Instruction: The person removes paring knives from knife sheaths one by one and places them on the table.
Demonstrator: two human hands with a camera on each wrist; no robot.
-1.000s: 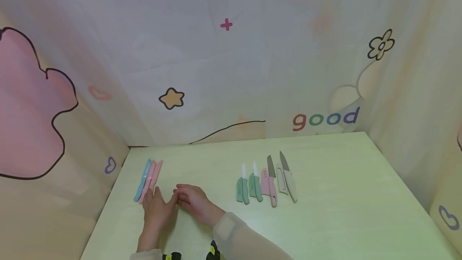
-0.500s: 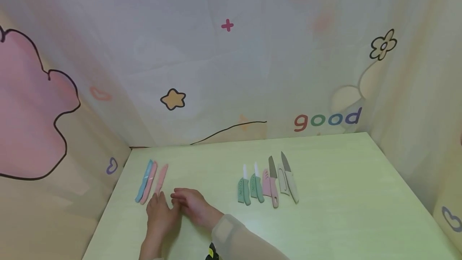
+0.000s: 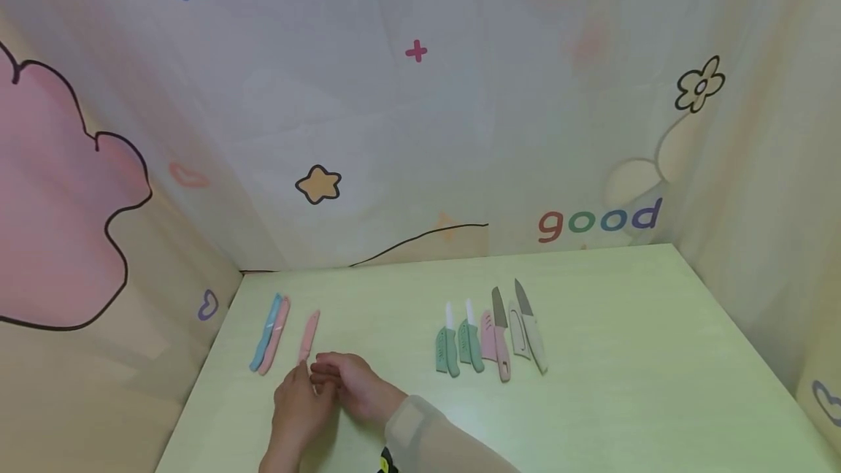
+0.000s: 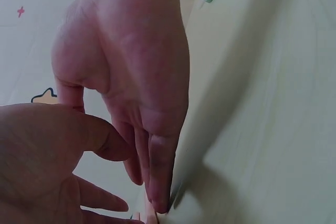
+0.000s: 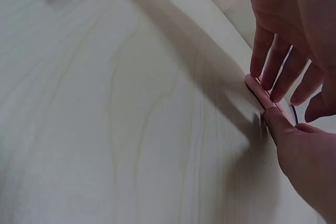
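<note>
A slim pink knife (image 3: 309,334) lies on the table, pointing away. Its near end goes under the fingertips of my left hand (image 3: 298,400). In the right wrist view, the left fingers reach down along one side of the pink knife (image 5: 261,93), fairly straight. My right hand (image 3: 361,382) stands beside the left one on its edge, fingers lightly bent and pointing left. A fingertip of the right hand (image 4: 142,77) reaches the pink knife in the left wrist view. The left thumb (image 4: 105,139) is raised near the right fingers.
A blue knife (image 3: 265,334) and another pink one (image 3: 274,338) lie together at left. Right of the hands is a row: two green knives (image 3: 452,352) with sheaths, a pink-handled knife (image 3: 501,349) and a white-handled knife (image 3: 534,334). Patterned cloth (image 3: 368,108) surrounds the table.
One pink knife has slid rightward and toward the near side, away from the other pink knife and the blue one. The left hand has moved with it; the right hand has barely shifted.
</note>
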